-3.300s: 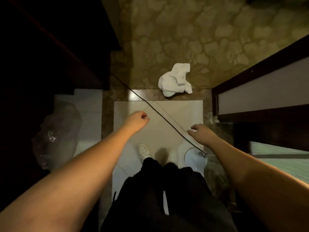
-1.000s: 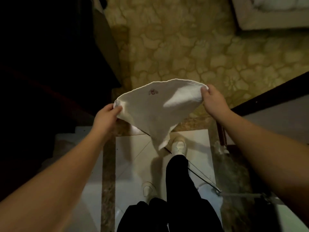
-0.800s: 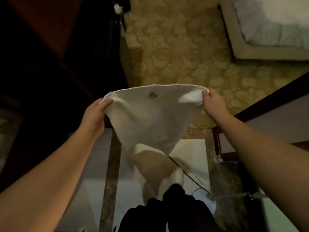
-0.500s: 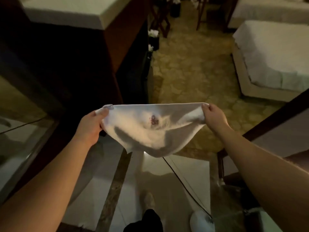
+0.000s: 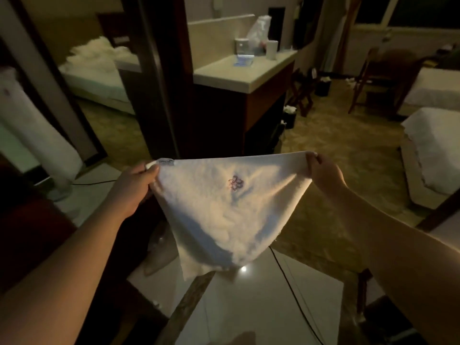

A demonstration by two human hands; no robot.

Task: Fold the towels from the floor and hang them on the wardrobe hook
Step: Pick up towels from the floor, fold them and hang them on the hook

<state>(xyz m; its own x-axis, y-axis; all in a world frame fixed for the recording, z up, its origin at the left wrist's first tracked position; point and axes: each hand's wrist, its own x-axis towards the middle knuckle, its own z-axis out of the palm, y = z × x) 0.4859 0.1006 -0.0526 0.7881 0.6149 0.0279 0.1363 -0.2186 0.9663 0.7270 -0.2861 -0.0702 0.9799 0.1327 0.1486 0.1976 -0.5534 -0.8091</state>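
Fingers (image 5: 149, 173) of left hand (image 5: 132, 188) and right hand (image 5: 326, 174) pinching towel (image 5: 224, 210) top corners, cloth hanging between

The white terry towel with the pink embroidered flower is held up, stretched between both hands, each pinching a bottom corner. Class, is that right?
Not quite. The head view shows the left hand and right hand pinching the top corners of the white terry towel; its bottom hangs free.

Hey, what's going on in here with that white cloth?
A person is holding a small white towel up in the air, spread between both hands. The left hand pinches one top corner and the right hand pinches the other, so the rest hangs down above the tiled floor. It is not folded yet.
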